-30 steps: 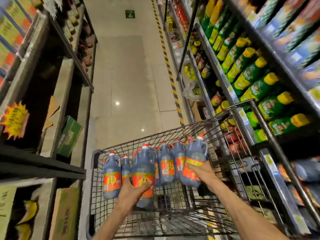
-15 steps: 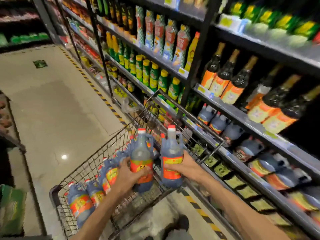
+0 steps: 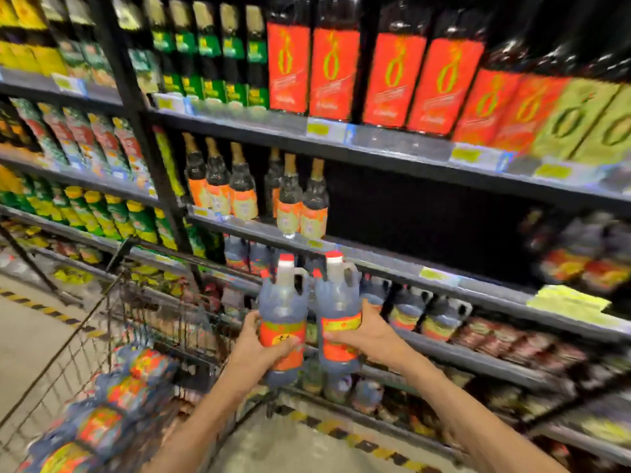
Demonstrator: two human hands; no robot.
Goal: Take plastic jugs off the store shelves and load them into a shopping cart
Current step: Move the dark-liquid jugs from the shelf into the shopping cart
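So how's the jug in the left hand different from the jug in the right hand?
The left-hand jug sits lower and nearer the cart; the right-hand jug is higher and nearer the shelf. The left hand wraps its jug from the left, the right hand from the right. Both are upright, dark-filled, with red caps and orange labels.

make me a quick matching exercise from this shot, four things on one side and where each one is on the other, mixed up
Things:
1. left jug
2. right jug
3. shopping cart
4. red-label bottles

Places:
A. lower left of the view, already loaded with jugs
B. gripped by the right hand
C. lined up on the top shelf
D. gripped by the left hand

Pairs: 1-D, 2-B, 3-A, 4-C
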